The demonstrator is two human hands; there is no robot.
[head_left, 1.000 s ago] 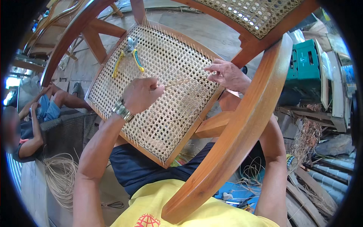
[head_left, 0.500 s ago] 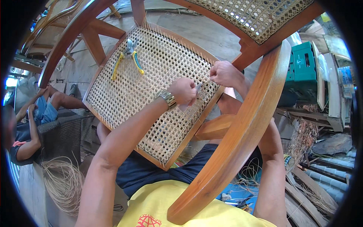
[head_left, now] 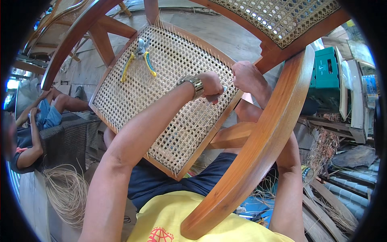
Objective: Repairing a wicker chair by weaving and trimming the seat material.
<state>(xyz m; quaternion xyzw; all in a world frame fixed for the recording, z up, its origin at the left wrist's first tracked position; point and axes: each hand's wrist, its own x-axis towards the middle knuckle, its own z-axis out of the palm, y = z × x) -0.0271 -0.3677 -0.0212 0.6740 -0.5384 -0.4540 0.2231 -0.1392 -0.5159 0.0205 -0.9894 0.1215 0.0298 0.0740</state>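
A chair seat of woven cane (head_left: 161, 86) in a wooden frame lies tilted before me. My left hand (head_left: 210, 85), wearing a metal watch (head_left: 192, 85), is closed over the weave near the seat's right corner. A small tool with a grey tip (head_left: 224, 90) pokes out of its fingers; its exact kind is hidden. Right beside it, my right hand (head_left: 246, 77) is closed in a pinch at the frame's edge, and what it holds is too small to make out. Yellow-and-blue-handled pruning shears (head_left: 140, 56) rest on the cane farther back.
A curved wooden armrest (head_left: 258, 157) crosses in front of my right forearm. The cane backrest (head_left: 278, 20) rises at the top right. Loose cane ends (head_left: 193, 40) stick up along the far rail. A cane coil (head_left: 68, 193) lies lower left, near another seated person (head_left: 30, 141). Green crates (head_left: 324, 76) stand right.
My left hand has moved right with the small tool, closer to my right hand. The right hand has shifted slightly right, and the whole chair appears a little farther right.
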